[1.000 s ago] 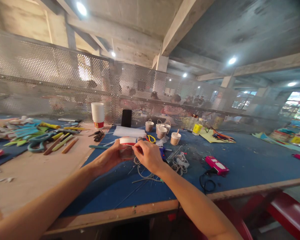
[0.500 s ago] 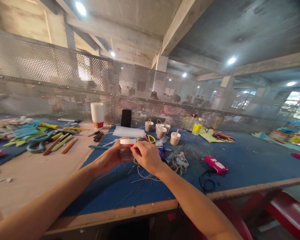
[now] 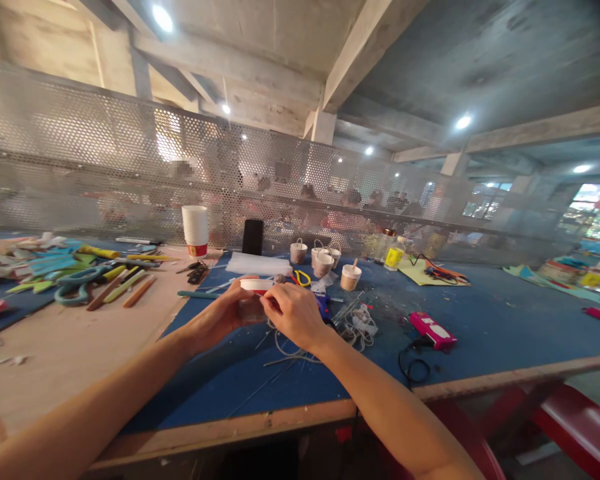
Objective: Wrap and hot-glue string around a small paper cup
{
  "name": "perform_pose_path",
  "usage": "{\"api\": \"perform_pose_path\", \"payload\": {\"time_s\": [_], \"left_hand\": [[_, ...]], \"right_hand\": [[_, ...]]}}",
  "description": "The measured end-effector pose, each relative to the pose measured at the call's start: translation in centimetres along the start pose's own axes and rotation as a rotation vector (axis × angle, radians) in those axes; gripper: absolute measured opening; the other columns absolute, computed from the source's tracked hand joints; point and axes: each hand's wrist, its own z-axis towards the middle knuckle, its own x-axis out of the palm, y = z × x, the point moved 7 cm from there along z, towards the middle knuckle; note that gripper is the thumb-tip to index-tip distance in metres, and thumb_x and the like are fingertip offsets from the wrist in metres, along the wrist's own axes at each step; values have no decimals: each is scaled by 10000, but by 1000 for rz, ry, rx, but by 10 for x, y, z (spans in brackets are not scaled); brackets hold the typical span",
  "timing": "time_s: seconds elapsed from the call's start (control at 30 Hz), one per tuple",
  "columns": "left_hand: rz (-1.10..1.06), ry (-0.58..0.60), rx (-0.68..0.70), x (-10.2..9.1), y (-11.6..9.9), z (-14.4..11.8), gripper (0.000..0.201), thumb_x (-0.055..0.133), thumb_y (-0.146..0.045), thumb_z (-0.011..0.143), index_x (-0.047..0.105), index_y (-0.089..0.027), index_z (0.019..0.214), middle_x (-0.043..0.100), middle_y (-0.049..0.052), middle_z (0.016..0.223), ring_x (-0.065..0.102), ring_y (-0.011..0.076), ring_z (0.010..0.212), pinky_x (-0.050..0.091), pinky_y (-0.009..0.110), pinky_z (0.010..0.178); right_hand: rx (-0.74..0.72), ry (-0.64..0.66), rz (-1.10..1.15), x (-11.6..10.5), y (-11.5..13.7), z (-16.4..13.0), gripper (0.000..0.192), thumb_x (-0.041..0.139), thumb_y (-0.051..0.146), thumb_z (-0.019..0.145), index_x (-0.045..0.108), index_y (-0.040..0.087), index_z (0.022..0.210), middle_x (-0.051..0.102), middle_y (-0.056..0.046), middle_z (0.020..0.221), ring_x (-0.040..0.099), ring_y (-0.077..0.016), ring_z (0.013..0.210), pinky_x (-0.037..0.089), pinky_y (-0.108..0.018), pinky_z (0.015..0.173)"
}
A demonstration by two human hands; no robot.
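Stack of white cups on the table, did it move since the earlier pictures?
No, the stack of white cups stands before the same part of the holed metal screen.

Head-worn view facing forward, down over worktable (image 3: 505, 320).

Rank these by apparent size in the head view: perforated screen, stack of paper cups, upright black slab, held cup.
1. perforated screen
2. stack of paper cups
3. upright black slab
Unranked: held cup; the left hand and right hand partly hide it.
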Motion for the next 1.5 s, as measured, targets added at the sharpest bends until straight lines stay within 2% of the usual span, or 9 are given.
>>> {"api": "perform_pose_path", "payload": {"time_s": [0.23,0.43,0.8,1.2,1.5], "left_hand": [[-11,-4,-13,-2,1,2,327,660,-254,880,640,-177,1197,767,118,1090,741,292,946,563,466,904],[-35,-41,-4,1,-5,-1,244,634,-197,863,688,-143,1096,789,119,1010,747,277,870,586,449,858],[-72,-58,20,-3,-8,-1,304,631,-222,849,709,-158,1136,785,122,1097,732,280,963,588,410,838],[-97,-28,27,-5,-6,-1,395,607,-197,861,661,-162,1250,776,105,1138,734,273,987,599,374,816],[-122,5,26,-2,-8,-3,415,591,-176,851,642,-164,1263,778,110,1136,739,288,994,598,404,845]], "right_hand": [[34,2,68,-3,0,0,176,507,321,1008,633,209,956,739,-48,875,684,-182,815,469,-298,766],[155,5,202,0,-8,-2,154,544,365,993,618,231,1002,743,-16,861,688,-153,757,465,-262,705],[321,3,426,7,-25,-2,170,578,373,961,649,224,919,733,-5,827,686,-145,757,486,-243,699],[402,-28,471,5,-33,-2,167,626,356,911,623,214,823,706,-3,740,658,-147,672,461,-244,633],[423,-40,501,5,-36,-1,174,626,351,902,616,208,803,694,0,722,643,-149,656,451,-244,623]]}}
